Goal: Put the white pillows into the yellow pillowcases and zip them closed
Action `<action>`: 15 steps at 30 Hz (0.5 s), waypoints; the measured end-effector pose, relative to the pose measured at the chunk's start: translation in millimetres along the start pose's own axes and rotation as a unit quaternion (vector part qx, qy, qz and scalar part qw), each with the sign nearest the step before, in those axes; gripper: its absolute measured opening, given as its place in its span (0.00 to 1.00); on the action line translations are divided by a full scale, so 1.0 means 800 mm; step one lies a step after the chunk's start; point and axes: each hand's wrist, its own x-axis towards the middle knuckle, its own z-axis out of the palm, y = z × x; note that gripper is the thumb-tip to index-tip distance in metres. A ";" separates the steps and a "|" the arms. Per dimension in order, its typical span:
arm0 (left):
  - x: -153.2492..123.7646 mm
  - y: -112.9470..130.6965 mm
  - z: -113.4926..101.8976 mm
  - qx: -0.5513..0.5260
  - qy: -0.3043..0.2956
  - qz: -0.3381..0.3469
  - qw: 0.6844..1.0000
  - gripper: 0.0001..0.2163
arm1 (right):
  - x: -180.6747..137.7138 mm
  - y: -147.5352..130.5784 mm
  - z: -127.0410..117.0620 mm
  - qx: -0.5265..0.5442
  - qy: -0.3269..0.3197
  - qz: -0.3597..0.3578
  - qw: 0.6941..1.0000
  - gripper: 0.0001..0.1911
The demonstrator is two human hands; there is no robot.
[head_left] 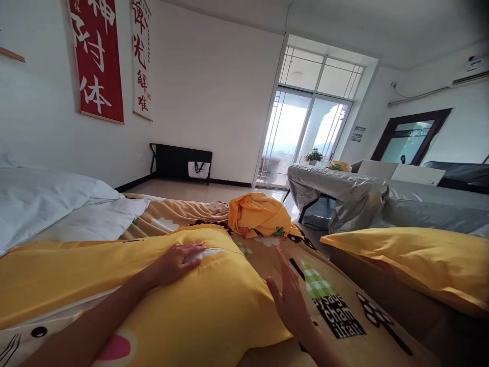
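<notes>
A plump yellow pillow (225,290) in a pillowcase lies in front of me on the patterned tan blanket (275,255). My left hand (183,262) rests on its top beside a slit in the case, where some white shows through; the fingers are stretched out. At the pillow's right edge, my right hand (286,290) is raised with fingers extended and thumb apart, holding nothing. Whether it touches the pillow's side is hard to tell. Beyond both hands sits a bunched orange cloth (260,214) with printed fruit.
White pillows (76,204) lie at the left. Another yellow pillow (416,260) is at the right, past the bed's edge. Behind it stands a table (336,178) under a plastic cover, with a potted plant (313,155). A folded black table (171,160) leans at the far wall.
</notes>
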 end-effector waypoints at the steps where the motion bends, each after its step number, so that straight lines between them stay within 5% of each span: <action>1: 0.000 0.001 0.000 0.000 0.001 0.001 1.000 0.26 | -0.004 -0.012 0.016 0.016 -0.043 -0.014 0.999 0.34; 4: -0.001 0.005 -0.001 0.005 0.005 0.005 1.000 0.25 | -0.019 -0.024 0.058 0.053 -0.203 -0.039 0.977 0.34; 7: 0.000 0.005 0.001 0.018 -0.003 0.006 1.000 0.25 | -0.031 -0.004 0.070 0.053 -0.295 -0.048 0.953 0.36; 15: 0.001 -0.005 0.006 0.020 0.006 0.026 0.999 0.24 | -0.069 0.064 0.017 -0.089 -0.381 0.067 0.918 0.35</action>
